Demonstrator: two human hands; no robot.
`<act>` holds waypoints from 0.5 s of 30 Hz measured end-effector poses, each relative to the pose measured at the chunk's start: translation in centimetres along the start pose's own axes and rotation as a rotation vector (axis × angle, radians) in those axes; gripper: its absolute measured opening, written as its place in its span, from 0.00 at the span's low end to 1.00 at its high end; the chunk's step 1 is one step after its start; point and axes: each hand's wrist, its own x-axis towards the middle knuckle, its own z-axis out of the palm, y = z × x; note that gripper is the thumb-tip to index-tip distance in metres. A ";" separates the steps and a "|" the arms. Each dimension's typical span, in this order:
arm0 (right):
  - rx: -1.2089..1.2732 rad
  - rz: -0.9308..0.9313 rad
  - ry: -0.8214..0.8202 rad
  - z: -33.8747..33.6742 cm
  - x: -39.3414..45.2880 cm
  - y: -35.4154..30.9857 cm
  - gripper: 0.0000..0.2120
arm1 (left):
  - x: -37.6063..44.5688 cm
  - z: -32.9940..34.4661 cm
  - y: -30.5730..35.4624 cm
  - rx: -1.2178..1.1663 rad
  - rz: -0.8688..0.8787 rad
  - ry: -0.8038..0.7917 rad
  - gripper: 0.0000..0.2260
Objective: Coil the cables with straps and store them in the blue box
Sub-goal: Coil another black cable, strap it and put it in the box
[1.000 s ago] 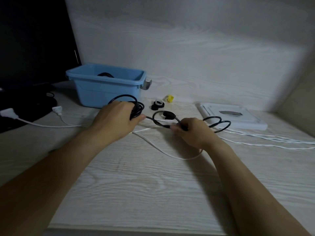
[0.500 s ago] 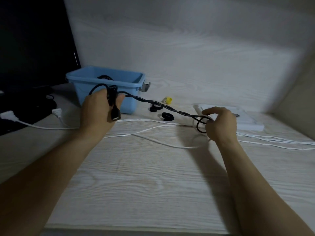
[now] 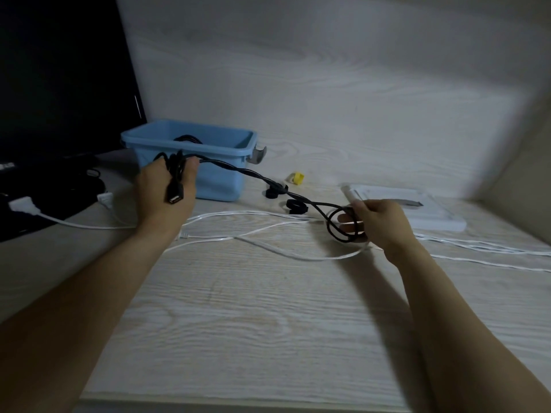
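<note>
A black USB cable (image 3: 253, 174) stretches in the air between my two hands. My left hand (image 3: 162, 195) grips a bundle of its loops in front of the blue box (image 3: 220, 180), and the USB plug hangs down over the back of that hand. My right hand (image 3: 384, 222) pinches the cable's other end, which curls into a loop just above the desk. The blue box stands at the back left with a dark coiled cable inside. Two black straps (image 3: 295, 205) and a yellow one (image 3: 297, 177) lie on the desk between the box and my right hand.
White cables (image 3: 268, 231) run loosely across the desk under the black cable and off to the right. A white flat lid (image 3: 417, 213) lies behind my right hand. A white plug (image 3: 24, 205) and a dark monitor (image 3: 59, 84) are at the left.
My hands moved apart, pulling the black cable taut. The left hand rose with the coiled loops toward the box; the right slid along the cable to the right, near the white lid.
</note>
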 end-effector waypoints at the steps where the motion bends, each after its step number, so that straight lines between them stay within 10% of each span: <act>1: 0.031 0.025 0.023 0.0 -0.1 0.0 0.14 | -0.1 0.0 0.1 -0.009 -0.004 0.000 0.14; 9: 0.735 0.336 0.291 -1.3 0.4 -0.1 0.09 | -0.3 0.2 0.1 -0.042 0.019 0.019 0.11; 15: 0.743 0.276 0.584 -3.1 1.6 1.6 0.09 | 0.9 -0.4 -1.3 -0.086 -0.055 0.076 0.14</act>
